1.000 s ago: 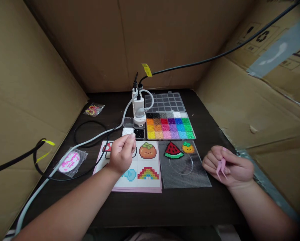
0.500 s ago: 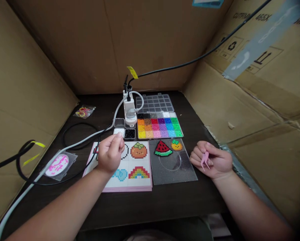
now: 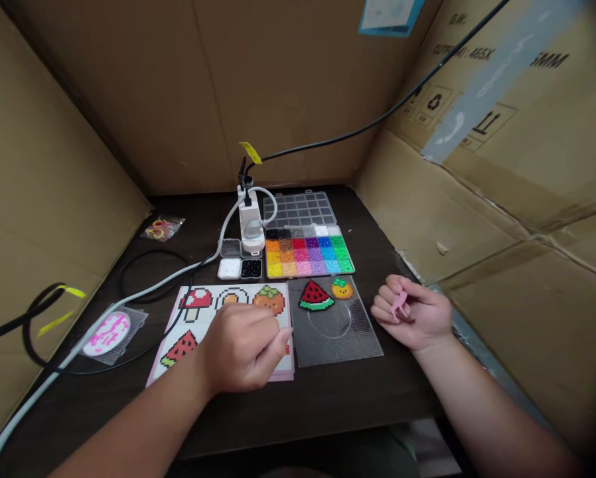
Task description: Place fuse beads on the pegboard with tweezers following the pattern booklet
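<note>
My left hand [image 3: 243,345] is closed in a fist above the printed pattern sheet [image 3: 178,325], thumb pointing right; whatever its fingers may hold is hidden. Pink tweezers [image 3: 399,305] lie in my right hand [image 3: 417,312], fingers curled around them, just right of the clear pegboard [image 3: 365,342]. On that board are a watermelon slice made of beads [image 3: 316,295] and a small orange bead fruit [image 3: 342,289] with a face. The sheet shows a mushroom, an egg, a persimmon and a watermelon; its lower right part is covered by my left hand.
Behind the pegboard sits a bead box [image 3: 310,275] of many colours, its clear lid [image 3: 300,207] open. White beads [image 3: 229,268] and black beads [image 3: 251,268] fill small cases beside the power strip [image 3: 251,222]. Cables [image 3: 153,285] cross the left side. Cardboard walls surround the table.
My left hand has moved right and nearer to me, from the white bead case to over the sheet's lower right. My right hand still holds the tweezers. The view has shifted slightly.
</note>
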Action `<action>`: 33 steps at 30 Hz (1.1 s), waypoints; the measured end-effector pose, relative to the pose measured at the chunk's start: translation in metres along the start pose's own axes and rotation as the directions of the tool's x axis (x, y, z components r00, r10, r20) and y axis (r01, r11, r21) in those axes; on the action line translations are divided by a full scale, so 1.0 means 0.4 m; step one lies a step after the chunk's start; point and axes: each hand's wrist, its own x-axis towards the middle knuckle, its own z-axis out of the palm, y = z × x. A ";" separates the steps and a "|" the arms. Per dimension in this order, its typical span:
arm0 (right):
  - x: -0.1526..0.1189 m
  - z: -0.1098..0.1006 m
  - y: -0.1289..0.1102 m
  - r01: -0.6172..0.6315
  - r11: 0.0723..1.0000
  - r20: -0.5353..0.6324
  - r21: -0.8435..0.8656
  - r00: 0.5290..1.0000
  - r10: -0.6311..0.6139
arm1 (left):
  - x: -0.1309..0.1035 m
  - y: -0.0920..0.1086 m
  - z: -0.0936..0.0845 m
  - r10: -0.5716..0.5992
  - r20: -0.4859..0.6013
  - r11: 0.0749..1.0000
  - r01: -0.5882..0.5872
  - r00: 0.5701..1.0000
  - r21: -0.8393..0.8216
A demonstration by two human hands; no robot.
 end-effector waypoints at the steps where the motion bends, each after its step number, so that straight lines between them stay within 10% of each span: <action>1: 0.001 0.000 0.000 0.006 1.000 0.004 0.001 1.000 -0.006 | 0.000 0.006 -0.002 0.017 -0.012 1.000 -0.017 1.000 0.012; 7: 0.005 -0.007 -0.001 0.043 0.998 0.000 0.040 0.999 -0.043 | 0.000 0.040 -0.026 0.090 0.001 0.996 -0.090 0.996 0.019; 20: -0.020 -0.017 -0.023 0.060 0.987 -0.078 0.150 0.996 -0.049 | -0.070 0.131 -0.074 -0.309 0.302 0.927 0.215 0.902 0.307; 33: -0.015 -0.033 -0.037 0.009 0.973 -0.082 0.230 0.997 0.010 | -0.200 0.084 -0.012 -0.351 0.198 0.917 0.293 0.915 0.270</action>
